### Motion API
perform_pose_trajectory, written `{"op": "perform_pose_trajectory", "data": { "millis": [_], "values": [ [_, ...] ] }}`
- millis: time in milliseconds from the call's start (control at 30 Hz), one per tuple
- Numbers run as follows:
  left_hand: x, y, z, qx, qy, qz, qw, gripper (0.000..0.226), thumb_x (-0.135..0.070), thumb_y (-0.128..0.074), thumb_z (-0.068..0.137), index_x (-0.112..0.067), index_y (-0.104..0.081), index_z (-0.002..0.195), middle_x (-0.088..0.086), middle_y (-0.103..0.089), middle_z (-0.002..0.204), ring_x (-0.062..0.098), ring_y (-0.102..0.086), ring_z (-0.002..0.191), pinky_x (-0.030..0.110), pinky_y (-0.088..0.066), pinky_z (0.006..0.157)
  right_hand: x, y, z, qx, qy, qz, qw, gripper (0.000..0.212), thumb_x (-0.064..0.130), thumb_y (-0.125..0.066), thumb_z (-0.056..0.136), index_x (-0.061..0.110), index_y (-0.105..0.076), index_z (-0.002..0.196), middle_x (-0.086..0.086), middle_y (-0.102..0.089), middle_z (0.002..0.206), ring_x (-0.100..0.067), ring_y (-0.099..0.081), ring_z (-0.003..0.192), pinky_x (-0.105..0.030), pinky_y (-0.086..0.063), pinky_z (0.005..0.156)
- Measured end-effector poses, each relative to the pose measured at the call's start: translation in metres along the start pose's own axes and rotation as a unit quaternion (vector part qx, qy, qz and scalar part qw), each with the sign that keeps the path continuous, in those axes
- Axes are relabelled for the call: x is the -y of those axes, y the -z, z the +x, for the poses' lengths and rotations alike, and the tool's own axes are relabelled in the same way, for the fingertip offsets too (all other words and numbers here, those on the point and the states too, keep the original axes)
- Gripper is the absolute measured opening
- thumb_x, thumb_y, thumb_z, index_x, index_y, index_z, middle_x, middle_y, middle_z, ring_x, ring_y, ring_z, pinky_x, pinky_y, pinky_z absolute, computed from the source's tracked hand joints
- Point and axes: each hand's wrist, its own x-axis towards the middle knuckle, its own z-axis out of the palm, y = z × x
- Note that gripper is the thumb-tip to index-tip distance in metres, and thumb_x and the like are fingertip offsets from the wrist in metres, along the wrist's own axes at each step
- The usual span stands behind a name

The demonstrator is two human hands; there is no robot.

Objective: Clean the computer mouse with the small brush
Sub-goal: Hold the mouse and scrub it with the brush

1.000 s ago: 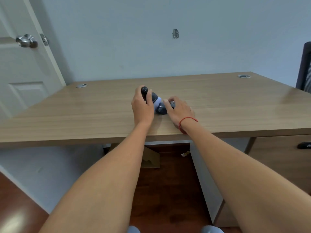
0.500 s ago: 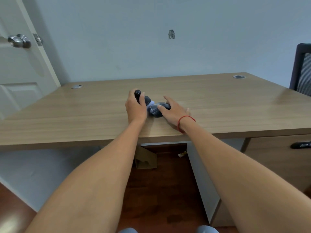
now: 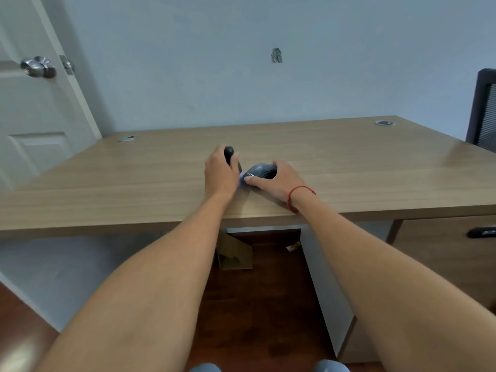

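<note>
A dark computer mouse (image 3: 261,171) lies on the wooden desk (image 3: 349,167) near its front edge. My right hand (image 3: 277,181) grips it from the right, thumb along its near side. My left hand (image 3: 220,174) is closed around a small brush with a black handle (image 3: 229,152) that sticks up above my fist. The brush's pale bristles (image 3: 242,179) show between my two hands, touching the mouse's left end. Most of the brush is hidden by my fingers.
Two round cable grommets (image 3: 126,138) (image 3: 384,122) sit at the desk's back corners. A white door with a metal knob (image 3: 39,67) stands at the left. A dark chair (image 3: 483,114) is at the right. Beneath the desk are a cardboard piece (image 3: 236,253) and a drawer handle (image 3: 481,232).
The brush head has shifted from on top of the mouse to its left end. My right hand still holds the mouse, with more of its top showing. The camera has turned slightly.
</note>
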Motion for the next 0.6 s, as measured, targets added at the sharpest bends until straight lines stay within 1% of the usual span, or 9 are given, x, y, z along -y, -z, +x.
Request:
{"op": "perform_pose_trajectory", "data": {
  "millis": [67,133,200,267,333,400,467,533,600],
  "values": [
    [0.002,0.002,-0.001,-0.037,0.015,-0.013,0.999,0.014,-0.019,-0.056,0.092,-0.005,-0.058,0.095,0.009,-0.063,0.088,0.026,-0.057,0.084,0.026,-0.040,0.071,0.000,-0.002,0.001,0.000,0.000,-0.013,1.000,0.066,0.069,-0.066,0.064,0.021,-0.058,0.109,-0.002,-0.064,0.114,-0.028,-0.058,0.110,-0.046,-0.047,0.098],
    [-0.009,0.002,0.000,-0.074,0.016,-0.084,0.994,0.017,-0.022,-0.057,0.091,-0.006,-0.060,0.096,0.005,-0.063,0.085,0.021,-0.057,0.080,0.027,-0.044,0.073,0.002,-0.004,0.002,-0.010,0.011,-0.039,0.999,0.055,0.068,-0.061,0.066,0.023,-0.056,0.098,-0.002,-0.065,0.110,-0.029,-0.058,0.107,-0.046,-0.046,0.097],
    [-0.019,-0.002,0.001,-0.058,0.003,-0.102,0.993,0.018,-0.023,-0.059,0.090,-0.007,-0.061,0.097,0.003,-0.064,0.085,0.019,-0.058,0.079,0.026,-0.045,0.075,0.004,-0.004,0.002,-0.008,0.021,-0.057,0.998,0.052,0.069,-0.058,0.068,0.024,-0.052,0.092,-0.006,-0.066,0.113,-0.030,-0.059,0.107,-0.048,-0.045,0.097],
    [-0.018,-0.004,0.000,-0.019,-0.006,-0.072,0.997,0.017,-0.023,-0.059,0.090,-0.007,-0.060,0.095,0.005,-0.064,0.084,0.022,-0.058,0.079,0.029,-0.047,0.075,0.004,-0.002,0.003,0.005,0.024,-0.064,0.998,0.055,0.074,-0.056,0.067,0.027,-0.046,0.093,-0.009,-0.064,0.121,-0.033,-0.057,0.113,-0.049,-0.045,0.100],
    [-0.012,-0.002,0.004,-0.006,0.009,-0.027,1.000,0.018,-0.022,-0.058,0.091,-0.005,-0.059,0.092,0.013,-0.066,0.087,0.029,-0.059,0.083,0.035,-0.048,0.075,0.004,-0.001,0.002,0.015,0.024,-0.076,0.997,0.064,0.081,-0.054,0.065,0.027,-0.047,0.099,-0.012,-0.061,0.128,-0.034,-0.055,0.118,-0.050,-0.044,0.102],
    [-0.009,0.003,0.008,-0.002,0.004,-0.004,1.000,0.018,-0.023,-0.056,0.091,-0.005,-0.060,0.092,0.015,-0.066,0.088,0.031,-0.059,0.085,0.035,-0.047,0.075,0.003,-0.004,0.002,0.013,0.021,-0.085,0.996,0.084,0.085,-0.052,0.064,0.024,-0.053,0.121,-0.010,-0.056,0.138,-0.033,-0.051,0.126,-0.050,-0.041,0.107],
    [-0.015,0.006,0.009,-0.013,-0.018,-0.045,0.999,0.016,-0.024,-0.057,0.091,-0.008,-0.060,0.090,0.011,-0.066,0.084,0.028,-0.060,0.081,0.032,-0.047,0.073,0.003,-0.006,0.000,-0.004,0.013,-0.069,0.997,0.101,0.083,-0.055,0.066,0.025,-0.036,0.147,-0.005,-0.047,0.150,-0.032,-0.043,0.137,-0.049,-0.034,0.113],
    [-0.021,0.005,0.005,-0.017,-0.028,-0.084,0.996,0.015,-0.024,-0.057,0.090,-0.009,-0.061,0.091,0.009,-0.067,0.082,0.026,-0.061,0.078,0.031,-0.048,0.073,0.002,-0.006,0.000,-0.007,0.001,-0.035,0.999,0.105,0.076,-0.061,0.069,0.025,-0.023,0.153,-0.003,-0.043,0.153,-0.032,-0.037,0.142,-0.050,-0.028,0.117],
    [-0.019,0.000,-0.003,-0.005,-0.018,-0.069,0.997,0.016,-0.024,-0.057,0.091,-0.009,-0.060,0.093,0.009,-0.067,0.085,0.026,-0.061,0.081,0.031,-0.048,0.074,0.000,-0.004,0.001,0.002,0.002,-0.013,1.000,0.104,0.068,-0.064,0.071,0.023,-0.019,0.154,-0.002,-0.044,0.152,-0.031,-0.037,0.143,-0.050,-0.023,0.120]
  ]
}}
